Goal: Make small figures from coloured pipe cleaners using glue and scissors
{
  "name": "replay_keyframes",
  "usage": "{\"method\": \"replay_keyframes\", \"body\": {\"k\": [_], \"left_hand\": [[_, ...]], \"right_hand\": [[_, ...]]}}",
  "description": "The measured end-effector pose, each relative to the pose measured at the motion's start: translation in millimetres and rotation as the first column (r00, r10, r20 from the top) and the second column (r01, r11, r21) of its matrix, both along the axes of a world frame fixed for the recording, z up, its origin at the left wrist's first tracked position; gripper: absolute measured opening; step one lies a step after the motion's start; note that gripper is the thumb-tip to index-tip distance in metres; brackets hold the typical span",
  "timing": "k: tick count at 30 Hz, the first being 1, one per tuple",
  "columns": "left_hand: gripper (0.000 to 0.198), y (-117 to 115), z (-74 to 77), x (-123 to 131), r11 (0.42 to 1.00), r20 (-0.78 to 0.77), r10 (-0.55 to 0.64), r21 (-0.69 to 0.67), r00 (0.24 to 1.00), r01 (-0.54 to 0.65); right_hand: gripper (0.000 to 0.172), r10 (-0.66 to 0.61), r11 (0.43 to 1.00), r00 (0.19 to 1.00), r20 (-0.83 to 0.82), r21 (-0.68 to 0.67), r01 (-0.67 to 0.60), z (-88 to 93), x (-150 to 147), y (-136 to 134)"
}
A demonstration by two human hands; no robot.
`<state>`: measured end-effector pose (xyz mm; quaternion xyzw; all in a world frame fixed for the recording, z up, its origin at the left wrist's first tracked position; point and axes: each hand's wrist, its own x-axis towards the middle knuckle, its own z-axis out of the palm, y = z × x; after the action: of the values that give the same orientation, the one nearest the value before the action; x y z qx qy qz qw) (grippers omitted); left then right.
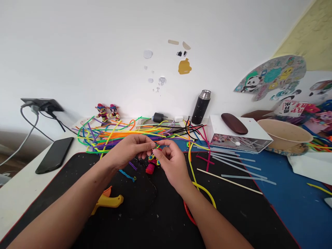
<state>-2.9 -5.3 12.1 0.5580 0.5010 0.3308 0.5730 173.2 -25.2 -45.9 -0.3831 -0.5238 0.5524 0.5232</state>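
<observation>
A small pipe-cleaner figure [150, 168], with a magenta lower end and yellow and blue bits above, is held between my hands over the black mat. My right hand [173, 162] is closed on it from the right, thumb and forefinger pressed near its top. My left hand [136, 148] is closed in a pinch at the same spot. What its fingertips grip is too small to make out, and fingers cover the figure's upper part. Below my left wrist lie a twisted blue pipe-cleaner piece [127, 175] and a yellow-handled tool [109, 201], partly behind my forearm.
Loose coloured pipe cleaners [124, 134] spread along the wall beside two finished figures [102, 112]. A black thermos [201, 108] stands behind. Glue sticks [240, 166] and a wooden stick [229, 181] lie right, near a white drawer box [240, 133]. A phone [55, 155] lies left.
</observation>
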Motion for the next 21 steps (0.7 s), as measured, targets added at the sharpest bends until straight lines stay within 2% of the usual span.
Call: {"method": "replay_keyframes", "body": {"k": [3, 7, 16, 21], "left_hand": [[0.035, -0.1, -0.9, 1.2, 0.999, 0.006, -0.002, -0.034, 1.0, 0.002], [0.032, 0.5, -1.7, 0.3, 0.999, 0.0, -0.004, -0.054, 1.0, 0.004], [0.03, 1.2, -3.1, -1.6, 1.0, -0.076, -0.026, 0.005, 0.997, 0.027], [0.03, 1.7, -5.2, -2.3, 0.999, -0.099, -0.023, 0.035, 0.995, 0.027]], "right_hand": [[0.027, -0.077, 0.991, 0.984, 0.16, 0.123, 0.058, -0.5, 0.8, -2.1], [0.023, -0.151, 0.965, 0.946, 0.287, 0.251, 0.078, -3.5, 1.8, -2.5], [0.022, -0.276, 0.913, 0.855, 0.439, 0.398, 0.09, -2.1, 8.1, -1.4], [0.023, -0.295, 0.896, 0.833, 0.468, 0.437, 0.072, -1.7, 9.8, -1.6]]}}
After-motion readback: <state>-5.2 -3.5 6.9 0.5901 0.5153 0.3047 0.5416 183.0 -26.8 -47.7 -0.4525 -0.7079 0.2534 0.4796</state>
